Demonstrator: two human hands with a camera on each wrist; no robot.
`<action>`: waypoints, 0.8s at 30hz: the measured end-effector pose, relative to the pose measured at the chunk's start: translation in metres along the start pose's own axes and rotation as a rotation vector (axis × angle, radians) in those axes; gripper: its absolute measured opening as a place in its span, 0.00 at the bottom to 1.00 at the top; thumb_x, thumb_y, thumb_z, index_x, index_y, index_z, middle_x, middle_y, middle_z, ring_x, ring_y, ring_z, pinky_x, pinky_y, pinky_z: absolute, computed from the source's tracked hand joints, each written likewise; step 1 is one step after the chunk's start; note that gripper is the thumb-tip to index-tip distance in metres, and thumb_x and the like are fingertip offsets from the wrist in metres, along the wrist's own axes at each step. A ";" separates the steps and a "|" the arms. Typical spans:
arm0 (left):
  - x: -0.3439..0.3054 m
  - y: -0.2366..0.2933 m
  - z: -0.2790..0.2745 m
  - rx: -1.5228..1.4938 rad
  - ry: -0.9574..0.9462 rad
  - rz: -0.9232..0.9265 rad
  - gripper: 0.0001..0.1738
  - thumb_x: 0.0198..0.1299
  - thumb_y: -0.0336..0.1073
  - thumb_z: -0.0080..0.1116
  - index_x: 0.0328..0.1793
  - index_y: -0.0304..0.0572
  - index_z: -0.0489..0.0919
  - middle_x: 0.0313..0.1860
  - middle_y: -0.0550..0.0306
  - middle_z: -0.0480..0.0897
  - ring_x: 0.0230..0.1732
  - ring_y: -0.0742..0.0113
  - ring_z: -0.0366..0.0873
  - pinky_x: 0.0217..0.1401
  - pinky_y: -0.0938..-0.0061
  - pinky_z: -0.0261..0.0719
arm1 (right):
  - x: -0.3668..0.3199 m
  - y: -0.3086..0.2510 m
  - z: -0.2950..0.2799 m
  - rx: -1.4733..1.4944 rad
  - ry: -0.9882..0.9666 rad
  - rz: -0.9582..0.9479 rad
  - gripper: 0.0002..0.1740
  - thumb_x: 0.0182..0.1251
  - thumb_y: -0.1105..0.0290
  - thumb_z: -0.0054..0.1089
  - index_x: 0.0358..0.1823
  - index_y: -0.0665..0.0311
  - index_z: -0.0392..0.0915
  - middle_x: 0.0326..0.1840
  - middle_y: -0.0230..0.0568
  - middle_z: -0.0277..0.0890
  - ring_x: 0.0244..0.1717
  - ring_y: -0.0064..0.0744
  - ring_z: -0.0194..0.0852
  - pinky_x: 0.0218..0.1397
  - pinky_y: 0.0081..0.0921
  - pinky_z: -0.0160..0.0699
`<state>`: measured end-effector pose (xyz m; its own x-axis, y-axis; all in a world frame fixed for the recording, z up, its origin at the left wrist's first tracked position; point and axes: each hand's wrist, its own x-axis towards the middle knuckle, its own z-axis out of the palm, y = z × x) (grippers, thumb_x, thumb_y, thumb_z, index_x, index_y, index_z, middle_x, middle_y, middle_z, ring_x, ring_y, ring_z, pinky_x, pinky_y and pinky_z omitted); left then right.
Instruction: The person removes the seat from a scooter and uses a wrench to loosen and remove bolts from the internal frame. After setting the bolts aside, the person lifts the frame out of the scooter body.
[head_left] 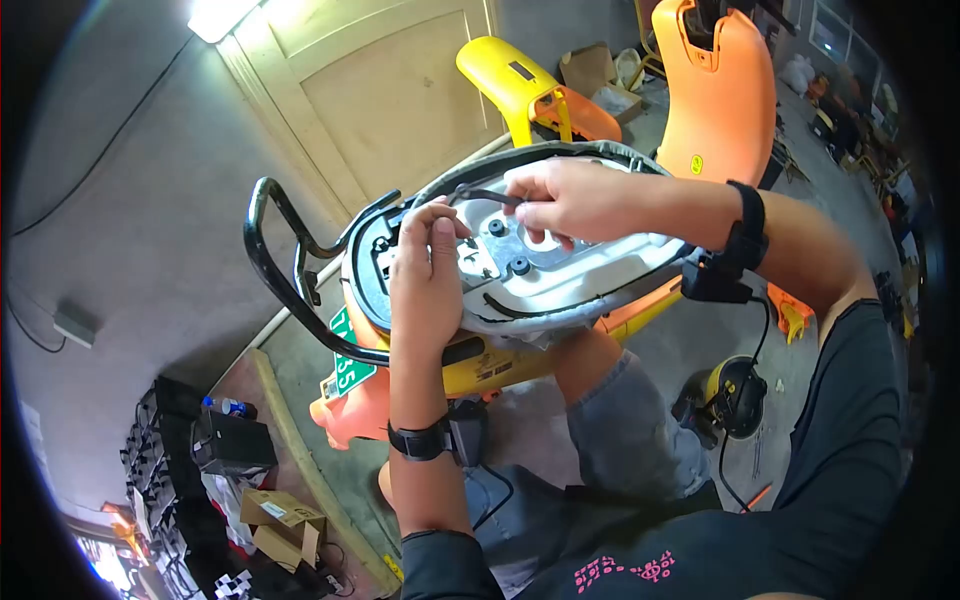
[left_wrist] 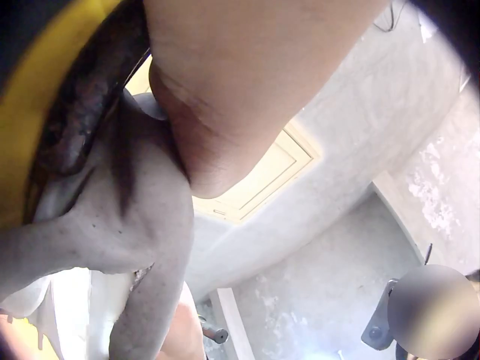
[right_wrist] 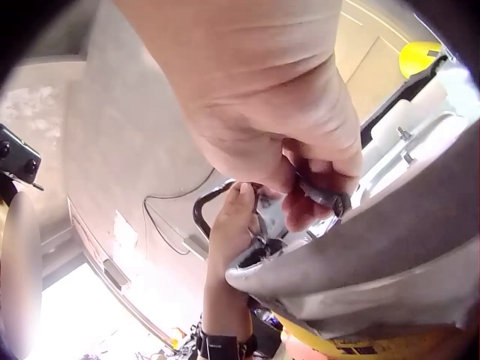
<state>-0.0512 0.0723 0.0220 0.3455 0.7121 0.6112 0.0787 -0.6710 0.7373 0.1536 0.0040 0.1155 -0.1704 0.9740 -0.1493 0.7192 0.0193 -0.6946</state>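
Observation:
An upturned motorbike seat (head_left: 600,280) shows its whitish underside, with a grey cover (left_wrist: 142,202) wrinkled around its edge. My right hand (head_left: 590,200) pinches a short, dark, curved strip (head_left: 488,194) above the seat's underside. In the right wrist view, one end of the strip (right_wrist: 322,195) sticks out past the curled fingers. My left hand (head_left: 428,265) lies over the seat's narrow end, fingers bent close to the strip's other end; I cannot tell whether they hold it. Two black rubber buffers (head_left: 520,266) stand on the underside between the hands.
A black tubular rail (head_left: 262,240) curves around the left end, above a green number plate (head_left: 350,360). Behind stand a yellow body panel (head_left: 505,85) and a large orange panel (head_left: 725,100). A cardboard box (head_left: 285,525) lies at lower left. A yellow-and-black round object (head_left: 735,395) sits on the floor.

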 end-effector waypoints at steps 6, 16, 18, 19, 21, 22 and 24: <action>0.002 -0.002 0.001 0.026 0.012 0.056 0.10 0.78 0.35 0.47 0.53 0.37 0.77 0.41 0.53 0.84 0.55 0.57 0.82 0.64 0.64 0.75 | 0.016 0.022 0.012 -0.783 0.217 -0.196 0.14 0.64 0.76 0.55 0.48 0.65 0.84 0.43 0.52 0.86 0.49 0.51 0.86 0.52 0.42 0.83; 0.003 0.007 -0.003 0.012 -0.037 -0.016 0.14 0.79 0.38 0.46 0.53 0.36 0.78 0.40 0.52 0.83 0.66 0.53 0.78 0.70 0.62 0.70 | 0.032 -0.003 0.025 -1.024 -0.028 -0.055 0.22 0.68 0.72 0.54 0.63 0.66 0.78 0.45 0.51 0.85 0.51 0.51 0.84 0.52 0.41 0.84; 0.003 0.004 -0.002 0.011 -0.032 -0.023 0.14 0.79 0.38 0.46 0.53 0.36 0.78 0.41 0.52 0.83 0.66 0.53 0.78 0.70 0.62 0.70 | 0.030 -0.005 0.023 -0.956 -0.014 -0.141 0.22 0.66 0.74 0.53 0.61 0.68 0.79 0.43 0.55 0.85 0.49 0.54 0.85 0.53 0.43 0.83; 0.003 0.003 -0.002 0.007 -0.033 -0.033 0.14 0.79 0.39 0.46 0.53 0.36 0.78 0.41 0.52 0.83 0.66 0.53 0.78 0.70 0.62 0.70 | 0.028 -0.006 0.024 -0.958 -0.012 -0.145 0.22 0.66 0.74 0.53 0.61 0.68 0.79 0.43 0.55 0.85 0.49 0.54 0.85 0.53 0.43 0.83; 0.001 0.002 -0.001 0.002 -0.028 -0.081 0.14 0.79 0.40 0.46 0.53 0.36 0.77 0.43 0.52 0.83 0.65 0.54 0.78 0.70 0.62 0.70 | 0.024 -0.008 0.027 -0.874 -0.024 -0.184 0.20 0.65 0.75 0.53 0.58 0.69 0.80 0.42 0.57 0.85 0.47 0.56 0.86 0.51 0.44 0.84; 0.001 0.003 -0.001 0.006 -0.036 -0.065 0.15 0.79 0.40 0.46 0.54 0.36 0.77 0.43 0.52 0.83 0.65 0.54 0.78 0.70 0.63 0.70 | 0.027 -0.011 0.028 -0.850 -0.114 -0.126 0.18 0.64 0.75 0.54 0.55 0.70 0.81 0.43 0.59 0.85 0.47 0.56 0.85 0.51 0.45 0.84; 0.001 0.001 -0.002 0.044 -0.034 -0.027 0.16 0.79 0.42 0.47 0.56 0.37 0.77 0.44 0.51 0.83 0.61 0.55 0.80 0.67 0.64 0.72 | 0.024 -0.018 0.028 -0.827 -0.145 -0.088 0.17 0.63 0.75 0.55 0.53 0.70 0.81 0.42 0.58 0.85 0.46 0.57 0.85 0.51 0.46 0.83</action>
<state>-0.0526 0.0733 0.0240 0.3747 0.7229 0.5805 0.1289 -0.6607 0.7395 0.1179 0.0204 0.1050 -0.2934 0.9235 -0.2471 0.9511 0.3081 0.0223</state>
